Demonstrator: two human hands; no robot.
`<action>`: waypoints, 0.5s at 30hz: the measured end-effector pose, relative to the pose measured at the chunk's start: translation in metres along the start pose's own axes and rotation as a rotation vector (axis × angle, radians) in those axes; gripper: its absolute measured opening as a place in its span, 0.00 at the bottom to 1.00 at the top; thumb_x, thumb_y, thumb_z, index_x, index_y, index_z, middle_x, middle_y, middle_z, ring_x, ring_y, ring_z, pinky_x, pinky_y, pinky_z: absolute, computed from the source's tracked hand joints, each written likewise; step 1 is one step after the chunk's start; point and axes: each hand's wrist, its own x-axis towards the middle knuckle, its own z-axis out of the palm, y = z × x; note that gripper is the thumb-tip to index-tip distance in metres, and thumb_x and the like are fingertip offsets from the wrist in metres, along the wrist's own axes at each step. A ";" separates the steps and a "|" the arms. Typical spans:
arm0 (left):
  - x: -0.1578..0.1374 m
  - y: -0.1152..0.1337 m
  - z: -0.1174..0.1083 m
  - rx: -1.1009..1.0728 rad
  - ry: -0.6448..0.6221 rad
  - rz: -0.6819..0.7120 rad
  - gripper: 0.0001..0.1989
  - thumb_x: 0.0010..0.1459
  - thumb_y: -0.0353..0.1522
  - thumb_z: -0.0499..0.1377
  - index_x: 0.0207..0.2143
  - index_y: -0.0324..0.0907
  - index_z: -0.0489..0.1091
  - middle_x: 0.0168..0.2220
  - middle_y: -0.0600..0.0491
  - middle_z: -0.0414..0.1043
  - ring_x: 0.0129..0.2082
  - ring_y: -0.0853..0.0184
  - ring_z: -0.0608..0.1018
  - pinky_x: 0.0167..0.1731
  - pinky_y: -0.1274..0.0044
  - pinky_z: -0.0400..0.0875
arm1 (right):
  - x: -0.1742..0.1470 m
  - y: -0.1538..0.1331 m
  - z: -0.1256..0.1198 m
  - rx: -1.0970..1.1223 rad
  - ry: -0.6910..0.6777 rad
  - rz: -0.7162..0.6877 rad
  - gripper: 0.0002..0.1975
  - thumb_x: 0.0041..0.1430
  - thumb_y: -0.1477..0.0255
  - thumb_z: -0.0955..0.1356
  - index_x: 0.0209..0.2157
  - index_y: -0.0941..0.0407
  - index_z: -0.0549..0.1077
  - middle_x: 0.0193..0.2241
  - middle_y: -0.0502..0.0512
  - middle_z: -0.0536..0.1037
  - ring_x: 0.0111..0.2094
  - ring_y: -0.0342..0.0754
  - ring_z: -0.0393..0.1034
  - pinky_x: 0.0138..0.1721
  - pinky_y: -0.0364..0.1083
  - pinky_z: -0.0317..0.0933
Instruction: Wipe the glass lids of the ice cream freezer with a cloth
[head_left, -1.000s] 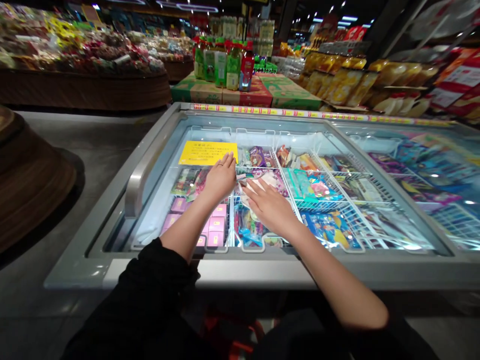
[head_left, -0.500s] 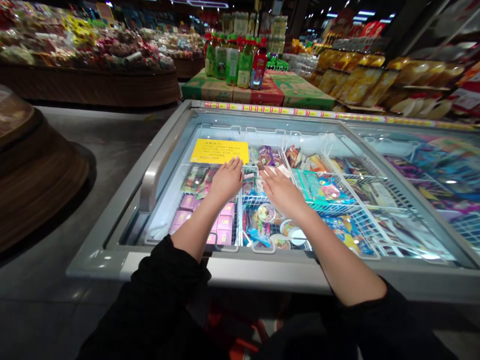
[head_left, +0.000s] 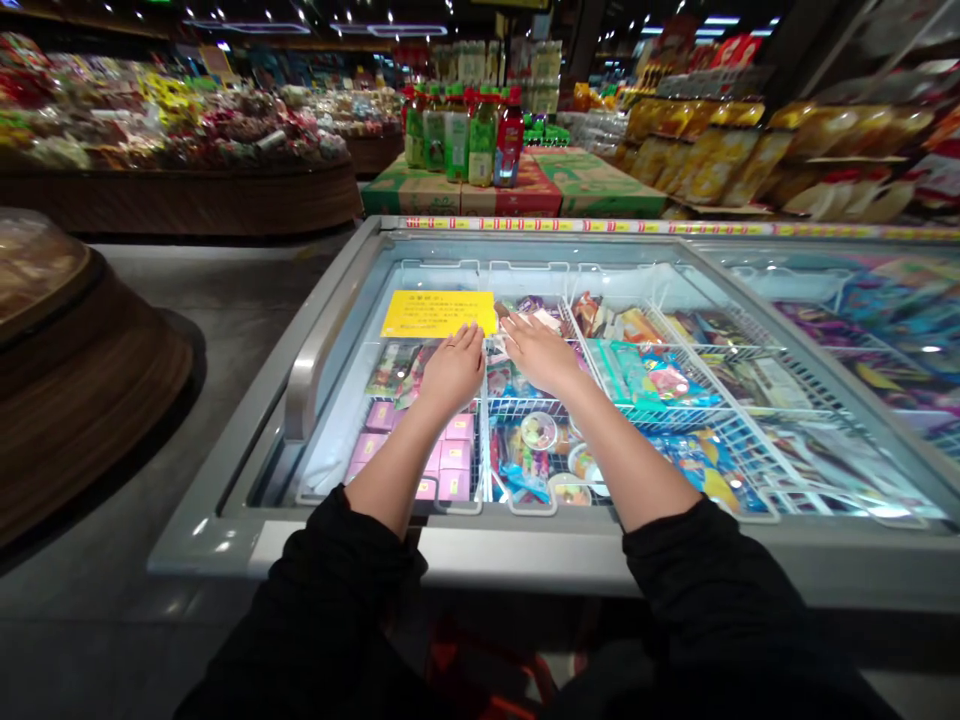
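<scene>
Both of my hands rest palm down over the clear glass lid of a chest freezer (head_left: 525,555). My left hand (head_left: 454,372) has its fingers stretched forward, just below the yellow notice (head_left: 442,312). Close beside it, my right hand (head_left: 541,352) lies flat with fingers extended, its tips near the notice's right edge. Neither hand grips anything visible. Beneath the glass, wire baskets hold pink boxes (head_left: 454,455), a round tub (head_left: 538,431), teal packets (head_left: 622,372) and other frozen packs. A grey handle (head_left: 304,390) stands at the lid's left.
Behind the freezer, several bottles (head_left: 457,135) stand on green and red cartons (head_left: 510,190). Yellow jars (head_left: 712,165) fill shelves at the back right. Round wooden display stands (head_left: 82,370) are on the left. A price-label strip (head_left: 540,225) runs along the freezer's far edge.
My right hand has shifted left, closer to my left hand. The view has tilted up slightly, so the freezer appears a little lower. Both hands remain flat.
</scene>
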 end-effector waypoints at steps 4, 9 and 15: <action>0.001 0.001 0.003 0.006 0.013 -0.009 0.27 0.77 0.31 0.46 0.74 0.36 0.60 0.75 0.46 0.58 0.76 0.62 0.62 0.75 0.69 0.55 | -0.021 -0.002 0.004 -0.039 0.009 -0.001 0.31 0.77 0.67 0.55 0.75 0.62 0.60 0.76 0.60 0.58 0.77 0.61 0.49 0.76 0.58 0.47; 0.002 0.006 0.001 -0.003 -0.013 -0.016 0.28 0.76 0.29 0.47 0.75 0.30 0.58 0.76 0.43 0.56 0.76 0.60 0.60 0.75 0.67 0.54 | -0.017 -0.011 0.011 -0.011 0.022 -0.106 0.30 0.77 0.67 0.55 0.75 0.60 0.62 0.76 0.58 0.59 0.77 0.60 0.50 0.76 0.57 0.46; 0.001 0.004 0.000 -0.009 -0.012 -0.017 0.27 0.77 0.30 0.46 0.75 0.33 0.58 0.76 0.43 0.57 0.76 0.61 0.60 0.75 0.69 0.54 | 0.024 -0.003 0.010 0.031 0.036 -0.088 0.30 0.77 0.69 0.55 0.74 0.62 0.62 0.76 0.59 0.59 0.77 0.57 0.50 0.76 0.56 0.45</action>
